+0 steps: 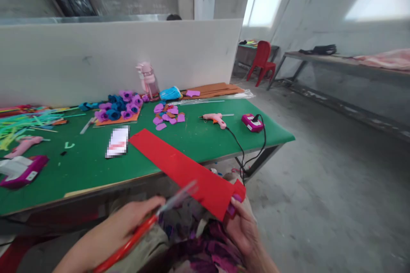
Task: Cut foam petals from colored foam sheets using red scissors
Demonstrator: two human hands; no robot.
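Red strip (182,166) pinched in upturned right fingers (242,212); left fingers (149,205) curled round scissors (139,232).

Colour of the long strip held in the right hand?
Plain red strip; shows best in the head view.

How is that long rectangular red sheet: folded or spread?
Spread: the sheet stretches flat from the right hand toward the green tabletop; whether its held end folds, I cannot tell.
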